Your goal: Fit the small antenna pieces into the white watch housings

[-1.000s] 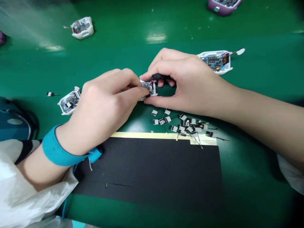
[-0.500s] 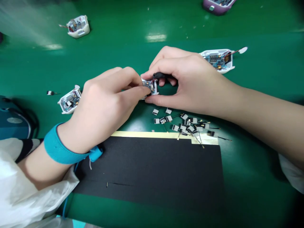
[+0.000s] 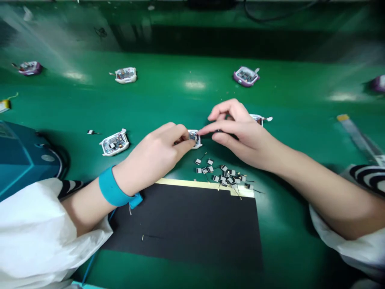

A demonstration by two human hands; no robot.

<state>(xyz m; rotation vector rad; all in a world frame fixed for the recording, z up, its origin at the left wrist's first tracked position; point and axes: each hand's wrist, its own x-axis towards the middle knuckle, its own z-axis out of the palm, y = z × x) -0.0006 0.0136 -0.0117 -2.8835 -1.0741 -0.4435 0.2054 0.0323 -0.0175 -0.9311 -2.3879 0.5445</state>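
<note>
My left hand (image 3: 164,154) is closed on a small white watch case (image 3: 197,145) with a bare circuit board inside, pinching its left side between thumb and fingers. My right hand (image 3: 245,134) is open, with the index fingertip at the case's upper right edge and the other fingers raised. Something dark under those fingers is mostly hidden. Just below lie several small black-and-white pieces with thin black leads (image 3: 230,176). Behind my right hand, another white case (image 3: 258,119) is partly covered.
A white case (image 3: 114,143) with a board sits at left, beside a loose black-and-white piece (image 3: 90,132). Farther back are a white case (image 3: 125,75) and purple cases (image 3: 246,76). A black mat (image 3: 192,224) lies in front. At far left stands a teal box (image 3: 24,156).
The camera view has shifted, showing more of the table's far side. My right thumb has come off the case and those fingers have spread. My left hand keeps its pinch.
</note>
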